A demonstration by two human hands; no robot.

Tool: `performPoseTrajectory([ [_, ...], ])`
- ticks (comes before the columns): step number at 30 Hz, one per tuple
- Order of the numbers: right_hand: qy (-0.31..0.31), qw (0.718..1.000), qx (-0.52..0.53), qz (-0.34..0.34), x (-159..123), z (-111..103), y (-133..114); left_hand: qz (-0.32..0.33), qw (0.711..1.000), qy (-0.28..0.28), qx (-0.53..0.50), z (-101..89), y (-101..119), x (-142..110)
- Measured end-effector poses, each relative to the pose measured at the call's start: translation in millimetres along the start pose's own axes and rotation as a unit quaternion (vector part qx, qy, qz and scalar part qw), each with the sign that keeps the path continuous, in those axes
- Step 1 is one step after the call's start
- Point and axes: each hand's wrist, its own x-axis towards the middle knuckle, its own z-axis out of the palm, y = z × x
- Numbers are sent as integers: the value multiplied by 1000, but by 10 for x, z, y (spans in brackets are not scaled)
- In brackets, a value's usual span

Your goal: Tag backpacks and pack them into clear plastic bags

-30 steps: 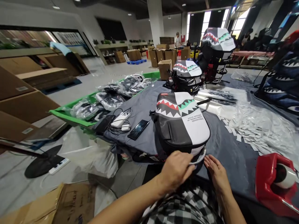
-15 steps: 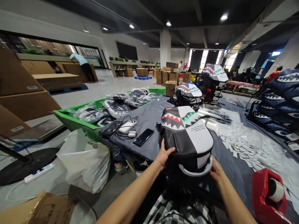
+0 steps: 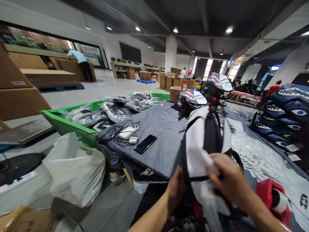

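Above the near edge of the grey counter [image 3: 159,129], a black-and-white backpack [image 3: 212,135] is held up, long axis upright. The right hand's [image 3: 229,177] fingers [image 3: 218,164] clench its white panel [image 3: 196,151]; the left hand [image 3: 175,190] sits lower, beside a black strap [image 3: 184,161], its grip hidden.

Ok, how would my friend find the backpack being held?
Find the gray cloth-covered table. At its near end, the left hand and right hand hold up a black-and-white backpack. The shark-mouth backpack behind it rests on the table, but this one is lifted, its black straps showing.
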Motion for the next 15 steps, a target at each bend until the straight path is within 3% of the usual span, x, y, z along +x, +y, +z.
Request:
performPoseTrajectory([
  [2, -133, 980, -110, -95, -187, 642, 115, 0, 994, 101, -49, -273, 92, 2],
  [4, -262, 929, -208, -159, -422, 1324, 188, -15, 979, 196, -57, -521, 159, -52],
  [6, -329, 889, -251, -196, -578, 1822, 163, -34, 969, 242, -29, -706, 195, -123],
  [7, -343, 882, -251, -204, -600, 1951, 127, -41, 967, 252, -12, -777, 207, -150],
  [9, -345, 892, -202, -210, -525, 1951, 66, -35, 964, 260, 37, -900, 243, -174],
  [12, -303, 935, -71, -170, -235, 1543, 174, -8, 950, 234, 204, -1078, 370, -132],
  [15, -202, 979, -1, -30, 49, 1171, 563, 66, 884, 254, 387, -1201, 612, 21],
])
